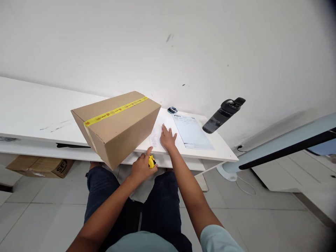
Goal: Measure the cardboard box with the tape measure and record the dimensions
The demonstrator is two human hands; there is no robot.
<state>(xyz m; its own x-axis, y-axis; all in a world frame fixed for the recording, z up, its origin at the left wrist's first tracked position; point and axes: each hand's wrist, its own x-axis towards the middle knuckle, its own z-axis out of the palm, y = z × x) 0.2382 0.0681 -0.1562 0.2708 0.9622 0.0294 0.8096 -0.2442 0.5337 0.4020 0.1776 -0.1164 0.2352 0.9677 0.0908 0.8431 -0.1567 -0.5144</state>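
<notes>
A brown cardboard box (117, 126) sealed with yellow tape stands on the white table (36, 112), one corner hanging over the front edge. My left hand (141, 168) is closed around a small yellow object (151, 161), which looks like a tape measure, at the table's front edge beside the box. My right hand (167, 137) lies flat with fingers spread on a small slip of paper (154, 137) just right of the box.
A printed sheet (191, 132) lies right of my hand, a small dark round object (172, 110) behind it. A dark water bottle (223, 114) stands near the wall. Another cardboard box (42, 166) sits on the floor under the table. A second desk (286, 143) is at right.
</notes>
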